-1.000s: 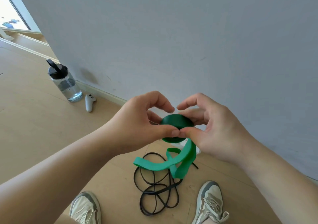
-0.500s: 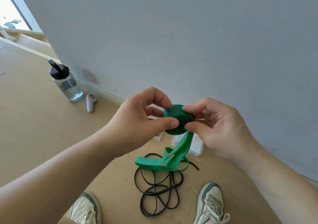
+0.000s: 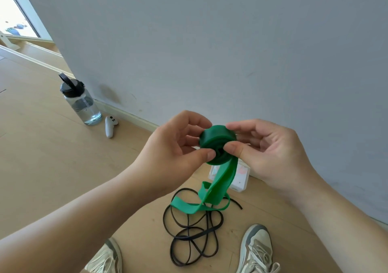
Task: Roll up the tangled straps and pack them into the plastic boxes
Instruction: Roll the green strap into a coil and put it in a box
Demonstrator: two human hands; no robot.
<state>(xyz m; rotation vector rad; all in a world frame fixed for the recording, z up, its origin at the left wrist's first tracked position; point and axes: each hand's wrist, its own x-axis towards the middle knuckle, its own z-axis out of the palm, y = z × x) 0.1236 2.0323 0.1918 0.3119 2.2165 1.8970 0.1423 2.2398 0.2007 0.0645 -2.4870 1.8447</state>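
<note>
A green strap is partly wound into a tight roll held in mid-air. My left hand pinches the roll from the left, thumb on its near face. My right hand pinches it from the right, thumb near the centre and fingers over the top. The loose green tail hangs down to the floor. A tangled black strap lies on the wooden floor below. A white plastic box stands by the wall, mostly hidden behind the roll and my right hand.
A water bottle with a black lid and a white controller sit on the floor by the grey wall at left. My two shoes are at the bottom edge, either side of the black strap.
The roll has been turned and raised a little in my fingers, taking up more of the green tail. The tail on the floor is shorter.
</note>
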